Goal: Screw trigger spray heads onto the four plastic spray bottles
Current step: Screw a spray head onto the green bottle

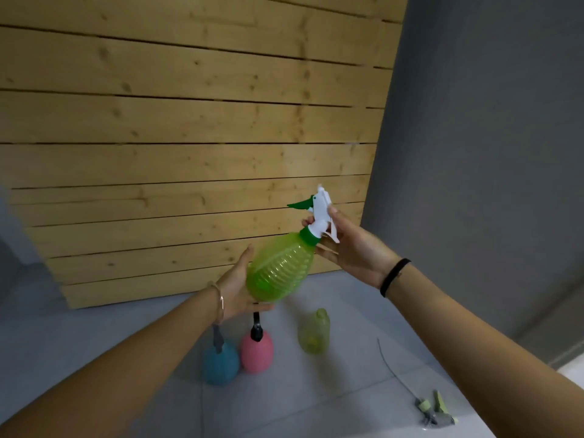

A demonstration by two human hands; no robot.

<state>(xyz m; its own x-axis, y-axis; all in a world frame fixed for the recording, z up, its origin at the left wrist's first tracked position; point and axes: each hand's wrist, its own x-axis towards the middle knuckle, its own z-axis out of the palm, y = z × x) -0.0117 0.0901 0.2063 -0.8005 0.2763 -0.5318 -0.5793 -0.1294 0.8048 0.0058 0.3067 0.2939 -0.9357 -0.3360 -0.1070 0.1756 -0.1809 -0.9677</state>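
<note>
1. Head view: the green bottle (pixel 279 269) is held up in the air in both hands, tilted so its neck points up and to the right, in front of a stack of pale wooden planks (pixel 189 153).
2. The left hand (pixel 235 290) cups the rounded bottom of the green bottle, palm against its left side, fingers curled under it; a thin bracelet (pixel 219 300) sits on that wrist.
3. The right hand (pixel 354 248) is closed around the white spray head (pixel 322 216) seated on the bottle's dark green collar (pixel 309 236). The thumb lies on the head's right side and fingertips show at its left. A black band (pixel 395 276) circles that wrist.
4. The head's green nozzle tip (pixel 300 204) points left.
5. Below, on the grey floor (pixel 347 406), a pink bottle (pixel 256 352) and a blue bottle (pixel 221 363) stand touching, each with a dark spray head on top; the blue one is left and nearer.
6. To the right of the pink bottle, apart from it, stands a yellow-green bottle (pixel 314 333) with no head on its open neck.
7. Near right, a loose spray head (pixel 437 409) in grey and light green lies on the floor, its thin dip tube (pixel 392 368) stretching away toward the far left.
8. A grey wall (pixel 489 121) fills the right side behind everything.
</note>
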